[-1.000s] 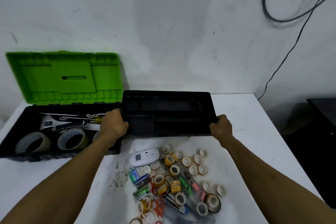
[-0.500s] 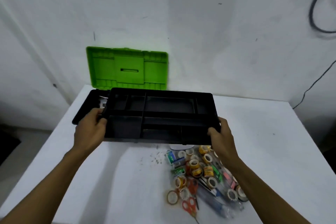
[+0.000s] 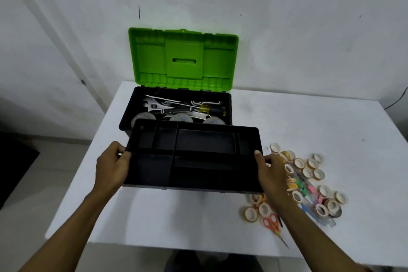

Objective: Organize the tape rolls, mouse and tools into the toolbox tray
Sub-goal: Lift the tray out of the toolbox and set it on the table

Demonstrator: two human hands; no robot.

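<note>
A black toolbox tray (image 3: 194,157) with several empty compartments hangs in the air in front of the open toolbox (image 3: 132,104). My left hand (image 3: 112,164) grips its left end and my right hand (image 3: 270,172) grips its right end. The toolbox has a green lid (image 3: 183,59) standing upright; inside lie a wrench (image 3: 154,105), a screwdriver (image 3: 209,109) and big tape rolls (image 3: 141,118). To the right on the white table lies a pile of small tape rolls (image 3: 309,168) with red scissors (image 3: 272,223). No mouse shows.
The white table (image 3: 176,216) has its left edge near the toolbox and its front edge close to me. A black cable (image 3: 397,101) hangs at the far right wall. Coloured pens or clips (image 3: 306,185) lie among the small rolls.
The tray has risen off the table and come towards me and to the left, still held at both ends. The view has swung left, so the pile now lies to the right.
</note>
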